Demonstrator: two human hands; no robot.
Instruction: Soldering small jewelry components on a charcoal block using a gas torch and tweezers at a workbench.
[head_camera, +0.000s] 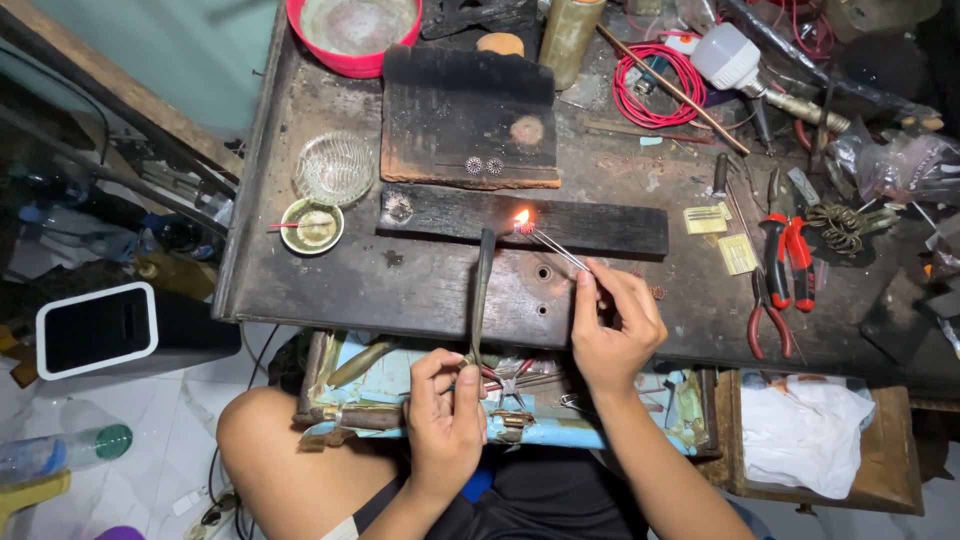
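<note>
The dark, scorched table (420, 290) fills the middle of the scene, with a long charred wooden block (600, 225) lying across it from left to right. The left hand (445, 415) sits at the near edge of the table, its fingers closed around the lower end of a thin dark torch pipe (482, 300) that runs away from the person toward the block. The right hand (612, 335) is raised just right of it, palm turned inward, fingers pinched tight on a pair of slim metal tweezers (560, 250) that slant up and left. At the tweezers' tip, on the block, a small piece (524, 228) glows reddish under a small orange flame (521, 216) from the pipe's far end; its shape is too small to tell. On a second burnt slab (470, 110) farther off lie two small round ornaments (484, 166). Red-handled pliers (785, 260) lie to the right, and a small dish (312, 226) to the left.
</note>
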